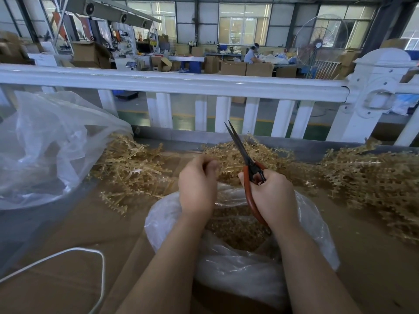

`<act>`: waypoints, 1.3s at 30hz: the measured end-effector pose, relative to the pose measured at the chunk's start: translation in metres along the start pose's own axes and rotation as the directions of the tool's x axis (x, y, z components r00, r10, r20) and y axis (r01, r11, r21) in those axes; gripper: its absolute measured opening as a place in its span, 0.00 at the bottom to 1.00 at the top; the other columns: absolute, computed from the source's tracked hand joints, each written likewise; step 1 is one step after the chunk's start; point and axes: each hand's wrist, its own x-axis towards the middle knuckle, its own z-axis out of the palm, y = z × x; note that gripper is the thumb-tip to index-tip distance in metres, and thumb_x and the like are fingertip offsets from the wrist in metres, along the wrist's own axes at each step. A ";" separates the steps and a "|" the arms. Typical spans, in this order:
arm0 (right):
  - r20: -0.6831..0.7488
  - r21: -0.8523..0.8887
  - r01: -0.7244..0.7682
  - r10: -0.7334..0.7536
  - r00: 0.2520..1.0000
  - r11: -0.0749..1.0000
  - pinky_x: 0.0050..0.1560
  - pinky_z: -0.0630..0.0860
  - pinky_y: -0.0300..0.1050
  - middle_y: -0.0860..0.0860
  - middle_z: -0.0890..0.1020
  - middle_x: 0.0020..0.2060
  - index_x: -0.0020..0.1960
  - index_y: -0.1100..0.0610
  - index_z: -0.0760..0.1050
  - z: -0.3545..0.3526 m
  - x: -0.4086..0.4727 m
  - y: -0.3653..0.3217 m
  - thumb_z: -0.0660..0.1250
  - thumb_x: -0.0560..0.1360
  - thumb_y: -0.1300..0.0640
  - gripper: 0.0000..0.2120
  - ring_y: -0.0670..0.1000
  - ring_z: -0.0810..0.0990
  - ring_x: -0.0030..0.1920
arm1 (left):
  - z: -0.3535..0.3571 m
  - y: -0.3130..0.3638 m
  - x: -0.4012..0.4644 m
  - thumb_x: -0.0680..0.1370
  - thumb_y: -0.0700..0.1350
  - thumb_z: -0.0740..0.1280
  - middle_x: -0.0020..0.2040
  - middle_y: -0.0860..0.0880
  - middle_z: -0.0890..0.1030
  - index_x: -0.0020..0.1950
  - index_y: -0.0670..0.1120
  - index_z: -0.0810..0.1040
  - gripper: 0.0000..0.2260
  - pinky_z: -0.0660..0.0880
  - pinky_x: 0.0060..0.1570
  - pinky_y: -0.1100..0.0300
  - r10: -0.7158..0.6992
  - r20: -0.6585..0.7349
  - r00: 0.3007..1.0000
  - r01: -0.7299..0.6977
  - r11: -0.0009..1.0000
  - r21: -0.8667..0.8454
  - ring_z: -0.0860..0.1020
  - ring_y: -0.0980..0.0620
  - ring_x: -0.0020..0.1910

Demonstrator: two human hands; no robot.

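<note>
Workshop floor: cartons stacked far back, a big fan off to the right, and a white railing running along the far edge of the bench.

Surface: covered with brown cardboard. A large clear sack slumps at the left.

Heaps of tan plastic sprigs lie along the back edge. The biggest is at the right, with smaller ones in the middle and at the left. They look very light, thin and stiff, with short side stubs that hook into one another. A sprig should pull free of the tangle best by its main stem, and would likely snap rather than bend.

Front bag: clear, thin, floppy film with its mouth open right under the wrists. Cut bits lie inside. The film is probably slippery and no firm edge to grab.

White cord: loops loose at the near left.

Scissors: orange handles, and long, dark, pointed blades nearly together, aimed up and away over the middle heap. Safe hold is at the handles only.

Right hand: wrapped round the handles, above the bag's mouth.

Left hand: just beside it, fingers curled and thumb pressed to forefinger. Cannot tell whether anything is pinched there.
</note>
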 end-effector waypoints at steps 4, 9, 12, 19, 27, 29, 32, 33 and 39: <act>0.000 0.122 -0.022 0.022 1.000 0.992 0.29 0.73 0.41 0.47 0.80 0.25 0.35 0.51 0.79 -0.002 0.001 0.000 0.70 0.75 0.38 0.18 0.45 0.80 0.28 | -0.017 0.015 0.011 0.81 0.40 0.66 0.36 0.52 0.82 0.48 0.46 0.82 0.06 0.80 0.43 0.61 -0.137 0.063 0.988 0.149 0.812 -0.564 0.80 0.55 0.37; 0.091 0.556 -0.130 0.096 0.991 0.821 0.29 0.70 0.35 0.50 0.80 0.26 0.40 0.61 0.82 -0.010 0.003 -0.006 0.73 0.71 0.40 0.22 0.46 0.77 0.27 | -0.024 0.028 0.011 0.81 0.39 0.65 0.38 0.51 0.83 0.49 0.44 0.81 0.05 0.76 0.44 0.64 -0.008 0.216 0.976 0.172 0.631 -0.757 0.79 0.56 0.39; 0.194 0.772 -0.191 0.062 0.979 0.606 0.23 0.69 0.32 0.57 0.85 0.37 0.47 0.61 0.83 -0.015 0.002 -0.008 0.73 0.69 0.38 0.25 0.43 0.76 0.25 | -0.024 0.030 0.009 0.78 0.42 0.67 0.39 0.51 0.83 0.50 0.44 0.81 0.04 0.77 0.51 0.59 0.068 0.334 0.940 0.231 0.596 -0.769 0.80 0.54 0.42; 0.253 0.911 -0.218 -0.056 0.966 0.351 0.20 0.62 0.35 0.46 0.72 0.25 0.38 0.46 0.79 -0.019 0.008 -0.005 0.66 0.77 0.40 0.14 0.44 0.65 0.20 | -0.028 0.022 0.006 0.78 0.38 0.68 0.42 0.53 0.84 0.48 0.45 0.83 0.05 0.76 0.51 0.63 0.259 0.538 0.802 0.100 0.830 -0.549 0.80 0.57 0.45; 0.228 0.806 -0.234 0.079 0.970 0.543 0.27 0.61 0.43 0.53 0.67 0.27 0.50 0.70 0.78 -0.026 0.004 -0.006 0.73 0.73 0.45 0.26 0.50 0.62 0.25 | -0.037 0.017 0.007 0.79 0.35 0.67 0.38 0.58 0.81 0.45 0.47 0.80 0.08 0.73 0.48 0.66 0.196 0.659 0.726 0.136 0.899 -0.416 0.77 0.60 0.41; 0.243 0.789 -0.253 0.094 0.966 0.560 0.27 0.61 0.44 0.52 0.65 0.25 0.48 0.73 0.75 -0.028 0.004 -0.008 0.72 0.76 0.51 0.23 0.50 0.62 0.25 | -0.039 0.015 0.006 0.75 0.37 0.71 0.40 0.56 0.81 0.49 0.47 0.80 0.06 0.75 0.51 0.61 0.138 0.714 0.687 0.227 0.892 -0.390 0.78 0.57 0.43; 0.262 0.768 -0.272 0.103 0.960 0.580 0.25 0.64 0.41 0.51 0.66 0.24 0.40 0.60 0.77 -0.029 0.004 -0.012 0.72 0.76 0.54 0.11 0.50 0.63 0.24 | -0.043 0.013 0.005 0.69 0.47 0.74 0.46 0.54 0.81 0.59 0.46 0.78 0.19 0.75 0.59 0.54 0.093 0.785 0.612 0.326 0.875 -0.358 0.79 0.55 0.48; 0.262 0.764 -0.269 0.099 0.960 0.586 0.25 0.64 0.41 0.50 0.67 0.24 0.40 0.58 0.77 -0.028 0.004 -0.013 0.72 0.76 0.54 0.09 0.49 0.64 0.23 | -0.044 0.014 0.005 0.68 0.52 0.75 0.50 0.53 0.82 0.60 0.46 0.77 0.24 0.74 0.61 0.52 0.084 0.786 0.613 0.344 0.867 -0.361 0.80 0.54 0.50; 0.243 0.752 -0.225 0.056 0.968 0.620 0.24 0.66 0.37 0.45 0.73 0.23 0.39 0.52 0.81 -0.023 0.002 -0.014 0.74 0.74 0.58 0.06 0.44 0.69 0.22 | -0.047 0.021 0.007 0.66 0.62 0.73 0.54 0.39 0.82 0.63 0.40 0.77 0.34 0.75 0.56 0.54 0.041 0.686 0.727 0.359 0.828 -0.430 0.79 0.48 0.51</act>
